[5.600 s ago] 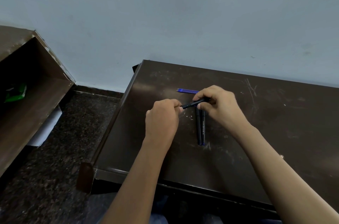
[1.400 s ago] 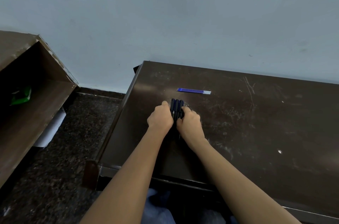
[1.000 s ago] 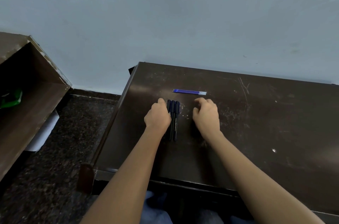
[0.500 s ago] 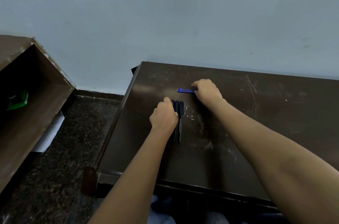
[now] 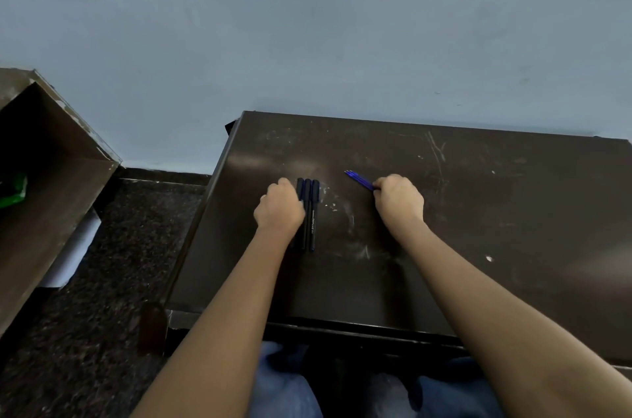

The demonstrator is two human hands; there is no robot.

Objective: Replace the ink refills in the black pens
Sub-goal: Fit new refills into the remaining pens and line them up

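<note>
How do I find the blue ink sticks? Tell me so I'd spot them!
Start at the dark brown table. The right hand pinches the blue refills, whose ends poke out to its left. They are thin and bright blue, unlike the three thicker black pens by the left hand.

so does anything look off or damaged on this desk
Nothing spilled or broken. The desk top is worn: pale scuffs between the hands and scratches farther back. The three black pens lie tidily beside the left hand; the right hand holds the blue refills.
</note>
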